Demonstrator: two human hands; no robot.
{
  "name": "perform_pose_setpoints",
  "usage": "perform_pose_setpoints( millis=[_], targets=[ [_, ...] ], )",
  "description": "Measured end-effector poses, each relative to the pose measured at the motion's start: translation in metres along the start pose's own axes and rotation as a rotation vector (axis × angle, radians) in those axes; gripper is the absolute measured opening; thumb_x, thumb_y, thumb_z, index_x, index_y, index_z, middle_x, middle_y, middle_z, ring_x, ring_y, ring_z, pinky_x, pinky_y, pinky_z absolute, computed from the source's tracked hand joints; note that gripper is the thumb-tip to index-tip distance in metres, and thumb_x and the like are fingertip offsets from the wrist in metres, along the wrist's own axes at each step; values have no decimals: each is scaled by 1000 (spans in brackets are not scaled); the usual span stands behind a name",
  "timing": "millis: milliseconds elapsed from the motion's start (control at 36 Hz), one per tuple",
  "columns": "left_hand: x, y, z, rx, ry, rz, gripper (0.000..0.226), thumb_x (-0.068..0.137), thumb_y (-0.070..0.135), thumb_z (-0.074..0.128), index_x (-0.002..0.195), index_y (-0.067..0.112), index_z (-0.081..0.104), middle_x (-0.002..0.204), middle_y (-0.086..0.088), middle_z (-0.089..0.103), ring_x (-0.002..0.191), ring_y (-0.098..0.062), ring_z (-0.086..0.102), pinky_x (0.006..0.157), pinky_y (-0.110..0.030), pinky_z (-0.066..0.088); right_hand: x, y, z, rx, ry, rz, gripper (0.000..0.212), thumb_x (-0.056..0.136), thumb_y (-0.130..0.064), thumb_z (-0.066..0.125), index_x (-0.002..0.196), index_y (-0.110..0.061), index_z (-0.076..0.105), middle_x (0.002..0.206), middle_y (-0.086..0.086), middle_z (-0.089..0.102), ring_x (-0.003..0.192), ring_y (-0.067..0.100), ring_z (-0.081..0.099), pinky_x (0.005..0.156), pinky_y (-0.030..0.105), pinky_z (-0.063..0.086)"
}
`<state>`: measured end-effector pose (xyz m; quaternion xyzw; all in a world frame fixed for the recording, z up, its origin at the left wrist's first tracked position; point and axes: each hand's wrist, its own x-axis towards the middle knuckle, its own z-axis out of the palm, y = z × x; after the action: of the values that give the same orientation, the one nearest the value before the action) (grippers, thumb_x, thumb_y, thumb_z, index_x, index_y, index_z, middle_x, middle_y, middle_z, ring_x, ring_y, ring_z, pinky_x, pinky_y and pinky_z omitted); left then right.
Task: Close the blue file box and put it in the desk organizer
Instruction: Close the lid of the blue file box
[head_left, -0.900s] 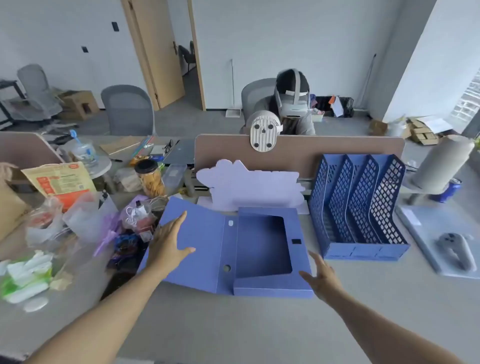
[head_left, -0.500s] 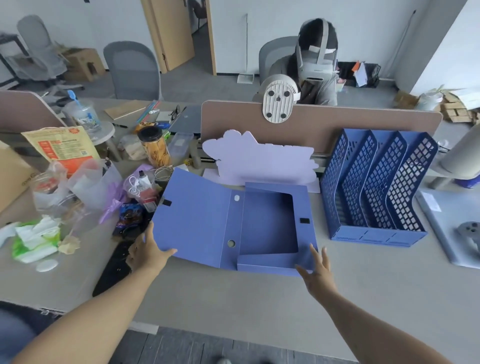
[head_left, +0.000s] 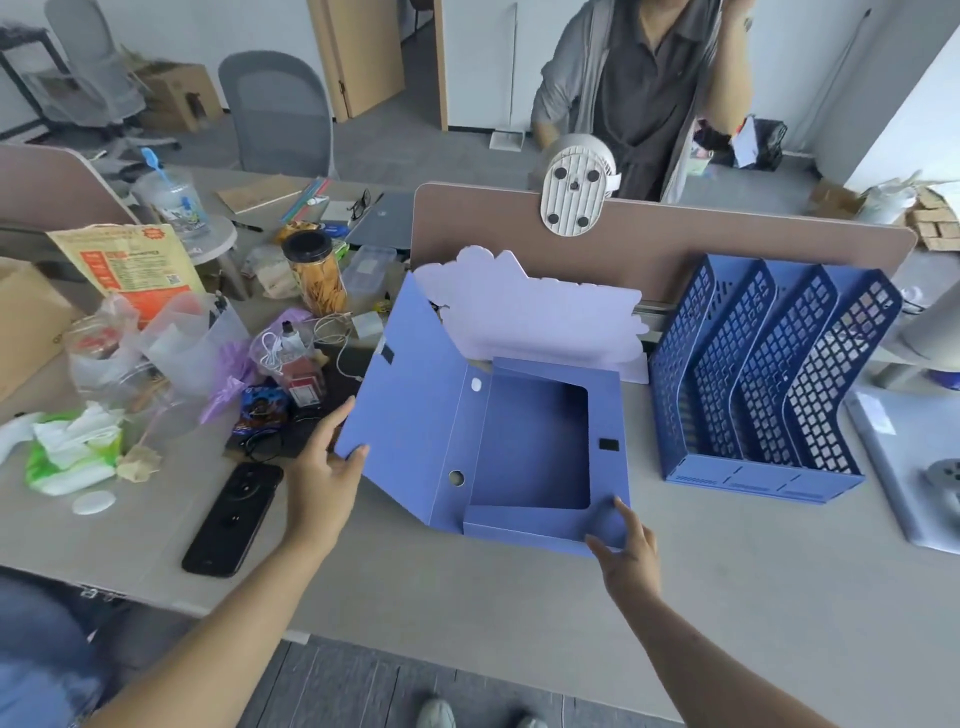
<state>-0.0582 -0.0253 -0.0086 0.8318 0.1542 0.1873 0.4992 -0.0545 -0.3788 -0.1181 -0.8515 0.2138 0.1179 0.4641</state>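
The blue file box (head_left: 530, 447) lies open in the middle of the desk, its tray part flat and its wide lid (head_left: 410, 395) tilted up off the desk on the left. My left hand (head_left: 327, 467) grips the lid's lower left edge, thumb on the inner face. Fingers of my right hand (head_left: 626, 545) rest on the box's front right corner. The blue mesh desk organizer (head_left: 758, 384) with several upright slots stands just right of the box.
A black phone (head_left: 234, 519) lies left of my left hand. Snack bags, a jar (head_left: 316, 280), cables and tissues clutter the left side. A lilac cloud-shaped card (head_left: 535, 306) leans on the brown divider (head_left: 675, 244). A person stands behind it. A grey pad (head_left: 904, 457) lies far right.
My left hand has taken hold of the lid's edge and lifted it from flat to tilted up. My right hand has moved onto the box's front right corner. The camera has tipped downward.
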Motion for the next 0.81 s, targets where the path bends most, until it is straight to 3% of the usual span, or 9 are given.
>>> perform_pose_setpoints(
  millis=[56,167,222,389,444,556,639,722,806],
  targets=[
    [-5,9,6,-53,-50,51,54,89,1,66,135,29,58,63,-1,59,45,-7,34,48,-12,34,-4,-3,2,37,0,21,59,90,-26,64,143,-37,40,130,4,43,95,24,57,91,48,53],
    [-12,24,19,-159,-195,109,52,89,9,71,130,38,60,123,23,69,75,-3,68,77,-18,57,-4,-25,0,-34,116,101,47,91,-33,59,137,-36,48,136,5,49,118,30,52,105,49,38],
    [-15,32,28,-149,-242,116,54,85,10,76,125,43,61,114,29,69,78,-3,72,80,-21,58,-1,-48,-4,8,167,60,40,92,-32,59,132,-35,53,138,3,51,125,29,49,107,46,34],
    [-23,45,54,-185,-485,67,44,76,40,76,118,47,64,121,19,65,115,-1,61,96,-18,49,-6,-145,-15,377,-131,-231,41,96,-36,55,137,-37,51,123,-2,66,110,20,63,69,11,44],
    [-21,48,65,-237,-565,11,35,78,42,75,112,51,68,129,16,63,122,4,56,95,-12,47,-10,-167,-13,341,-241,-301,50,94,-46,53,142,-48,40,121,-9,66,113,15,62,79,7,44],
    [-7,40,85,-194,-603,-72,27,90,25,71,107,45,69,134,10,61,116,22,49,107,-16,37,-11,-182,-5,343,-316,-331,68,82,-62,60,142,-59,28,128,-5,65,124,14,57,110,34,37],
    [4,33,99,-148,-585,-102,33,89,16,72,114,35,66,133,3,63,110,20,53,112,-26,38,-8,-175,-3,325,-306,-341,71,88,-40,65,143,-59,24,135,1,62,123,17,59,109,40,43],
    [13,24,110,-113,-600,-163,55,83,10,77,135,16,57,136,1,58,121,-3,51,101,-9,38,-3,-163,-7,262,-249,-367,72,90,-21,60,130,-71,26,132,-1,63,118,21,62,99,45,53],
    [19,10,121,-85,-669,-241,76,78,18,83,145,20,46,149,4,45,138,-11,38,107,-20,30,4,-153,-13,238,-196,-315,75,91,-6,54,139,-57,28,123,-7,64,114,22,62,87,33,55]
  ],
)
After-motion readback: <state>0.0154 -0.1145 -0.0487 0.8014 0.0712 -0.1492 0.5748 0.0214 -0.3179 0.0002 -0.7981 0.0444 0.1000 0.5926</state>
